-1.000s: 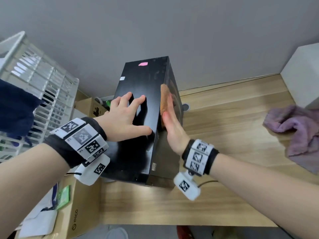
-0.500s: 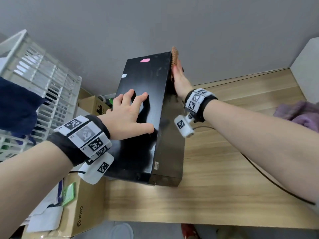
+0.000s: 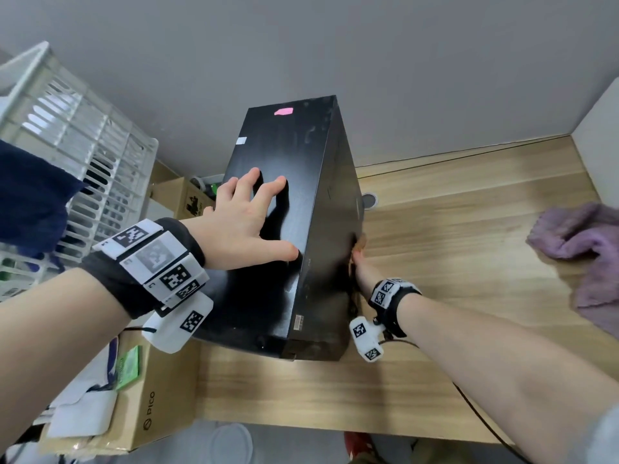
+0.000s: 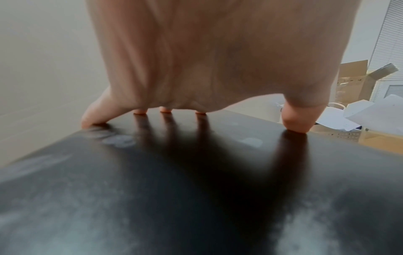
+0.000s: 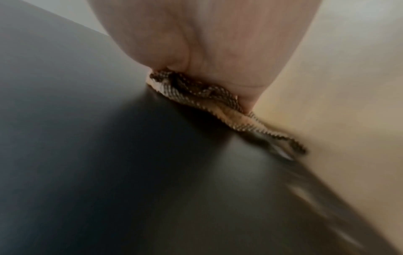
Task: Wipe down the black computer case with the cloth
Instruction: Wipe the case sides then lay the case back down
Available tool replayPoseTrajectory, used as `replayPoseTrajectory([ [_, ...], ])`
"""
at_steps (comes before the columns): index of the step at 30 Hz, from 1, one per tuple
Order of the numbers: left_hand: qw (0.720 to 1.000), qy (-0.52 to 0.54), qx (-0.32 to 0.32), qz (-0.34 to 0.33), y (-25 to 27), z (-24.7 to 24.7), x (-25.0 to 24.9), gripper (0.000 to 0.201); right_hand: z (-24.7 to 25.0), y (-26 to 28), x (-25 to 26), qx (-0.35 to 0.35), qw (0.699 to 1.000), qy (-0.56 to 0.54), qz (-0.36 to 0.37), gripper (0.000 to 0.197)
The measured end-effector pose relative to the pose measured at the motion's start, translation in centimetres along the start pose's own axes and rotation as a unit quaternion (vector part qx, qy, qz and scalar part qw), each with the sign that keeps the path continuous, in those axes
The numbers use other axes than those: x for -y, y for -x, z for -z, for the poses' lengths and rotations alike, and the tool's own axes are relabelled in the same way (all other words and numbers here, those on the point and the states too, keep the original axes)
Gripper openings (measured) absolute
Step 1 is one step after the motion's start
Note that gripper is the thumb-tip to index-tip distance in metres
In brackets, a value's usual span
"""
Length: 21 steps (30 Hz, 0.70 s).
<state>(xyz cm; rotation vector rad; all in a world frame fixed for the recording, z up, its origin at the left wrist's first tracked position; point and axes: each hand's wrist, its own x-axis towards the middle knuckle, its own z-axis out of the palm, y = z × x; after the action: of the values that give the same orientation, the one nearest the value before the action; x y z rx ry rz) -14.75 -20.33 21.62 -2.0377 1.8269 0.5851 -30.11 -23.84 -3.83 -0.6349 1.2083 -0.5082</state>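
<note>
The black computer case [image 3: 288, 169] stands upright on the wooden table [image 3: 452, 262]. My left hand [image 3: 248, 222] lies flat on its top, fingers spread; the left wrist view shows the fingertips [image 4: 294, 124] touching the dusty top of the case [image 4: 174, 189]. My right hand [image 3: 363, 266] is low on the case's right side, close to the table. It presses a tan woven cloth [image 3: 360, 244] against the panel. The right wrist view shows the cloth [image 5: 202, 96] squeezed between palm and black panel [image 5: 109, 155]; the fingers are hidden.
A crumpled purple towel [image 3: 576, 242] lies on the table at the right, below a white block [image 3: 603, 135]. A white slatted crate [image 3: 83, 145] and a cardboard box [image 3: 157, 396] stand left of the table. A round cable hole [image 3: 368, 199] sits behind the case.
My right hand swept the cloth up to the far top edge of the right side, then down to its lower part near the table. My left hand stayed on top.
</note>
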Motion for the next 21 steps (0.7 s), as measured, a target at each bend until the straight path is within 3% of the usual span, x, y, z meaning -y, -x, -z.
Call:
replayPoseTrajectory([
  [2, 1.000, 0.002, -0.002, -0.001, 0.1, 0.0, 0.0, 0.117, -0.3, -0.4, -1.3, 0.011, 1.000, 0.022, -0.014, 0.068],
  [6, 1.000, 0.009, -0.011, 0.003, 0.1, -0.2, 0.0, 0.117, -0.7, -4.6, 1.8, 0.015, 0.999, -0.039, 0.033, 0.110],
  [9, 1.000, 0.011, -0.016, -0.006, 0.3, -0.2, 0.2, 0.115, -1.4, -1.8, 8.4, 0.028, 0.989, -0.067, 0.125, 0.102],
  [12, 0.999, 0.018, -0.025, -0.021, 0.8, 0.0, 0.5, 0.112, -1.3, -3.8, 11.2, 0.040, 0.982, -0.084, 0.162, 0.085],
  [15, 0.999, 0.014, -0.032, -0.024, 1.0, -0.3, 0.6, 0.110, -0.3, -10.0, 9.7, 0.037, 0.990, -0.075, 0.112, 0.104],
  [17, 0.999, 0.011, -0.032, -0.027, 0.9, -0.4, 0.6, 0.108, -0.1, -8.6, 9.6, 0.005, 0.997, -0.058, 0.044, 0.122],
  [21, 0.999, 0.006, -0.029, -0.031, 0.7, -0.4, 0.8, 0.108, 1.2, -9.9, 5.6, -0.051, 0.998, -0.013, -0.019, 0.115],
])
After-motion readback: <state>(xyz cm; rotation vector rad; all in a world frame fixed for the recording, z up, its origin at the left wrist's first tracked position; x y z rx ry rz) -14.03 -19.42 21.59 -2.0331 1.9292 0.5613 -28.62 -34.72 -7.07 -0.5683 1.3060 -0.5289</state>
